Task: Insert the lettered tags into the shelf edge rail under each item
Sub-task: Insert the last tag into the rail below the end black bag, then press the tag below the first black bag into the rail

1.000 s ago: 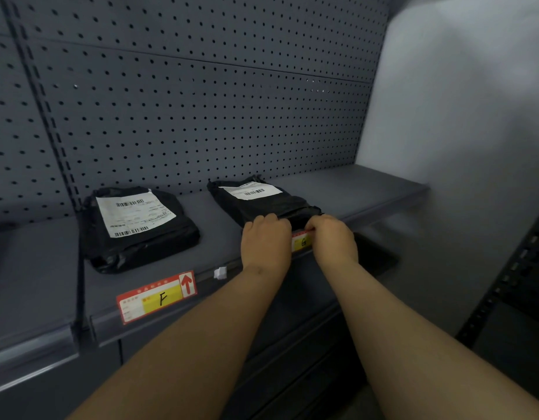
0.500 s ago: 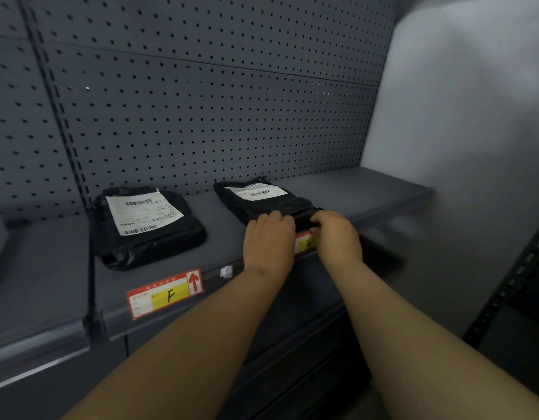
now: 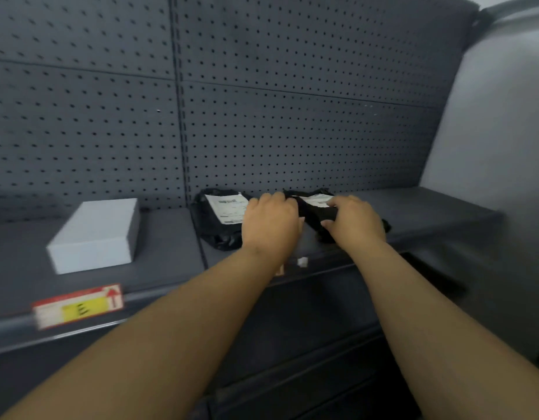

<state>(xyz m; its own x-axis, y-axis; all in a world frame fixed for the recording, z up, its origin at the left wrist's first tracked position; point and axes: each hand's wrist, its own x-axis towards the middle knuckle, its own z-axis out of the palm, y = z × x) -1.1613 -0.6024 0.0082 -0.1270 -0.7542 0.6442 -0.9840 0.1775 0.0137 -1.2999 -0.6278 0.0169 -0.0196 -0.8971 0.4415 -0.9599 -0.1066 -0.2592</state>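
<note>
My left hand (image 3: 271,225) and my right hand (image 3: 354,222) are up on the shelf, over the right black parcel (image 3: 312,209). The right hand's fingers lie on its white label and the thumb presses its front, gripping it. The left hand's curled fingers touch the parcel's left end; blur hides whether they hold it. A second black parcel (image 3: 219,221) lies just to the left, partly covered by the left hand. A red and yellow tag lettered E (image 3: 77,306) sits in the shelf edge rail (image 3: 147,294) at the left. Only an orange corner of another tag (image 3: 279,269) shows under my left forearm.
A white box (image 3: 95,234) stands on the left shelf section above the E tag. A small white clip (image 3: 302,262) is on the rail between my arms. Grey pegboard (image 3: 292,131) backs the shelf, and a pale wall (image 3: 498,147) closes the right side.
Both hands rose from the rail tag up onto the right parcel. The view swung left, so the white box and the E tag came into sight.
</note>
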